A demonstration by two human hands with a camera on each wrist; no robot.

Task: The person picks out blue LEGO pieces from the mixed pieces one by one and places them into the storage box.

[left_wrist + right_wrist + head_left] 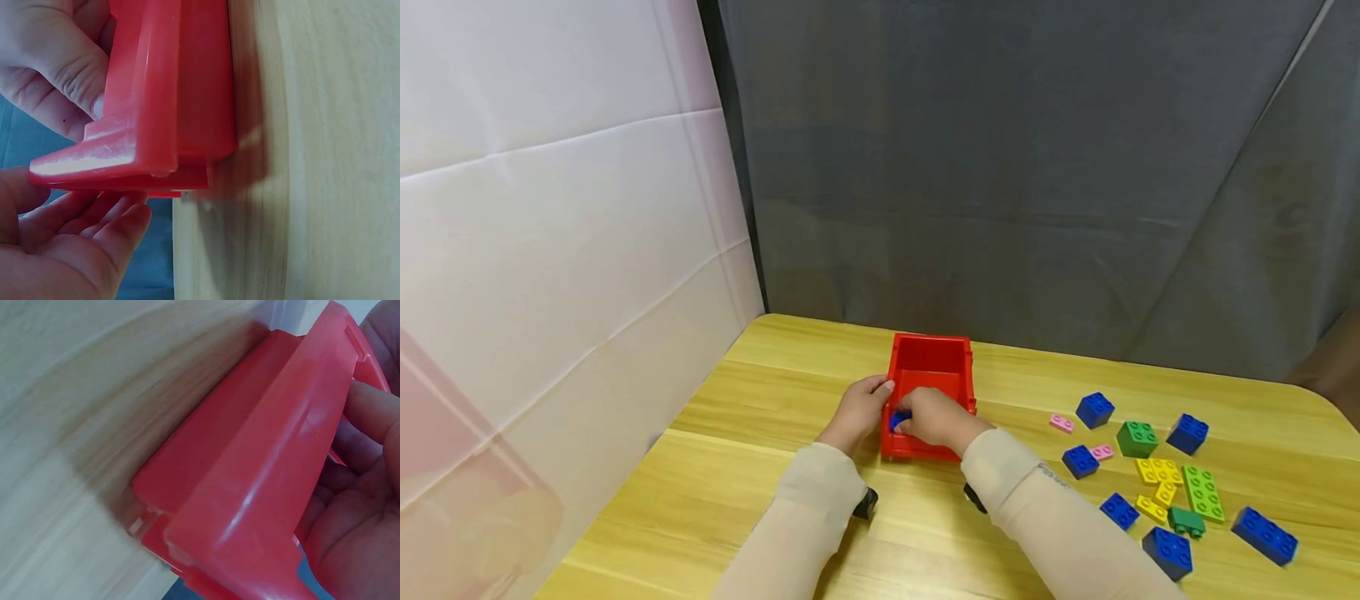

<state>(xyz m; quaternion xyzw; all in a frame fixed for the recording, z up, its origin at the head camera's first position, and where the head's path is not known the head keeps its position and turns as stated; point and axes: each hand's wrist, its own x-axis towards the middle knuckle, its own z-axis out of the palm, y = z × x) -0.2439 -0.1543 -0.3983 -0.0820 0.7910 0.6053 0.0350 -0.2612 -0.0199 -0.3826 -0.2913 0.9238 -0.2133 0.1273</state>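
Observation:
A red plastic bin (922,452) stands on the wooden table in front of me. My left hand (859,410) holds its left wall, thumb over the rim and fingers along the outside, as the left wrist view also shows. My right hand (934,414) reaches over the right wall into the near part of the bin. Its fingers pinch a blue toy building brick (897,420), mostly hidden behind them in the head view. In the right wrist view the bin's wall (250,469) hides the brick and the fingertips of the right hand (359,506).
Loose toy bricks lie scattered on the table (775,467) to the right: several blue ones (1264,535), a green block (1137,439), a lime plate (1203,493), yellow pieces (1159,472) and small pink ones (1062,423). A grey curtain (1000,183) hangs behind the table.

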